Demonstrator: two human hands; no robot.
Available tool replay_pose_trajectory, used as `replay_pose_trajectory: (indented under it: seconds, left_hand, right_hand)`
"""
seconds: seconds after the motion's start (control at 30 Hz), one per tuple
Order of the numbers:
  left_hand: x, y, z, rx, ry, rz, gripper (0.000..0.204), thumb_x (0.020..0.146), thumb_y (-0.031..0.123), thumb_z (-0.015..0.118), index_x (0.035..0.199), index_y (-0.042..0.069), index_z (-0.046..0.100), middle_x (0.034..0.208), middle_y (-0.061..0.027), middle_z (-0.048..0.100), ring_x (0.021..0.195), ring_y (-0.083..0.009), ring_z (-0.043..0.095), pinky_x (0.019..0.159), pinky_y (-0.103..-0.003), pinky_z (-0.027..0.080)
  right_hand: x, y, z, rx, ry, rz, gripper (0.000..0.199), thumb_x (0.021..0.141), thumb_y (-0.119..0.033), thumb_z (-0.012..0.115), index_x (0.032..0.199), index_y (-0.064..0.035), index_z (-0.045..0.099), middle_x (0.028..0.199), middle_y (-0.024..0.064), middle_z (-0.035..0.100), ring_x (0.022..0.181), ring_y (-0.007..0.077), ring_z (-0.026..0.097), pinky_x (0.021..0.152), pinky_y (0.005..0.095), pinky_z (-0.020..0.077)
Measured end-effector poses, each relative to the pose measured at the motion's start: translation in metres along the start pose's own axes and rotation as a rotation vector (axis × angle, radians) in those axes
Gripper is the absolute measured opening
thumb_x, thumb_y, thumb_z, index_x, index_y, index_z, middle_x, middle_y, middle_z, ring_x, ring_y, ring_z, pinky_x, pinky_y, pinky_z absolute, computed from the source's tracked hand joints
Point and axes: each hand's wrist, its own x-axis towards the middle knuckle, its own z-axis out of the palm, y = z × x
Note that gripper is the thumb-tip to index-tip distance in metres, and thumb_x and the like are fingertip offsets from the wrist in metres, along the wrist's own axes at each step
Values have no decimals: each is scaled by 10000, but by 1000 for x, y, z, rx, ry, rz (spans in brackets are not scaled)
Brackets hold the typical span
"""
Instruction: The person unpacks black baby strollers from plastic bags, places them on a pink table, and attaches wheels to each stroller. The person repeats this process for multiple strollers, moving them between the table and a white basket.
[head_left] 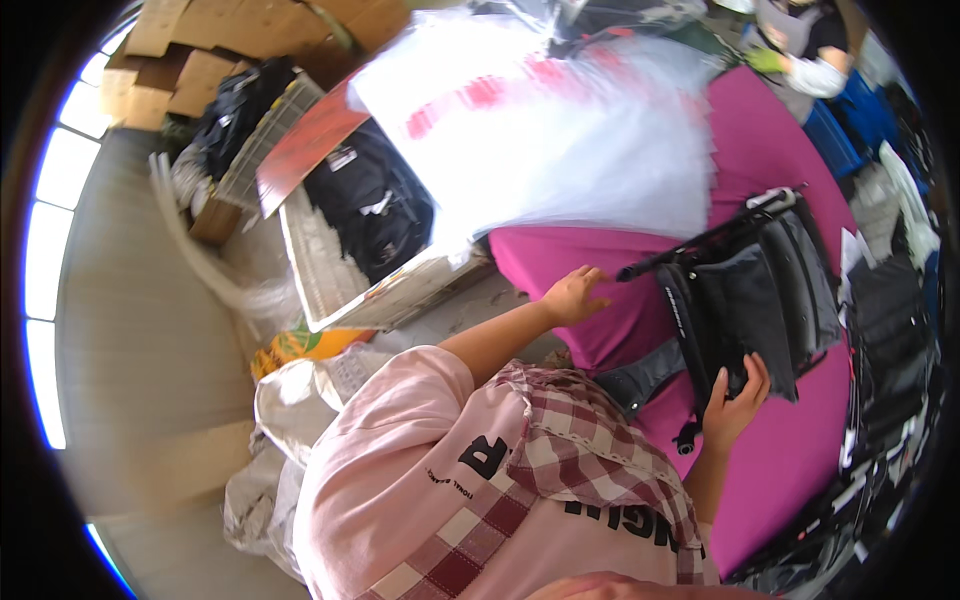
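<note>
A folded black and dark-grey fabric item with black tubes point(745, 290) lies on the pink cloth-covered table point(775, 455); it looks like a folded stroller frame, though its exact kind is unclear. My right hand point(733, 402) is at its near side, fingers stretched and apart against the black fabric. A dark-grey flap point(645, 378) hangs toward my apron. Over the table's left edge hovers my left hand point(576, 297), fingers loosely spread with nothing in them. It is nearest to the end of a black tube, a little apart from it.
Clear plastic bags with red print point(560, 130) are stacked across the table's far part. Left of it stands a white crate point(370, 298) with black packed goods. Cardboard boxes point(245, 35) are behind. More black items point(890, 350) line the right, and a gloved co-worker point(800, 50) is far right.
</note>
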Motion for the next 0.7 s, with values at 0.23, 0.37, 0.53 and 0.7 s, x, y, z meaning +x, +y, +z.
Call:
replay_pose_trajectory:
  seconds: [0.23,0.37,0.53,0.7]
  left_hand:
    - [-180,-145,-15,160,-162,-730,481,846,437,637,1146,68,569,1083,-133,642,1044,-298,608,879,-401,477]
    - [-253,-197,-5,-42,61,-1076,446,821,450,648,1055,71,640,1017,-137,680,992,-288,641,845,-395,500]
    - [-272,-268,-3,-343,99,-1240,451,812,456,635,1054,77,670,1069,-160,676,1004,-310,641,870,-405,499]
    - [-219,-337,-77,-377,250,-1057,372,847,365,619,1047,52,642,1012,-159,680,976,-315,644,850,-407,500]
  right_hand:
    - [61,-96,94,499,-193,-423,255,802,-38,662,1043,-18,582,1080,145,595,1019,325,566,900,409,450]
    - [39,-155,142,615,-464,-506,253,772,-64,682,1009,-35,599,1038,133,607,1022,322,580,914,424,442]
    - [51,-225,209,554,-623,-615,229,768,-73,681,981,-35,602,1059,125,599,1058,329,567,926,442,436]
    - [79,-322,304,398,-656,-618,235,772,-74,671,991,-26,601,1159,144,558,1136,359,517,949,453,426]
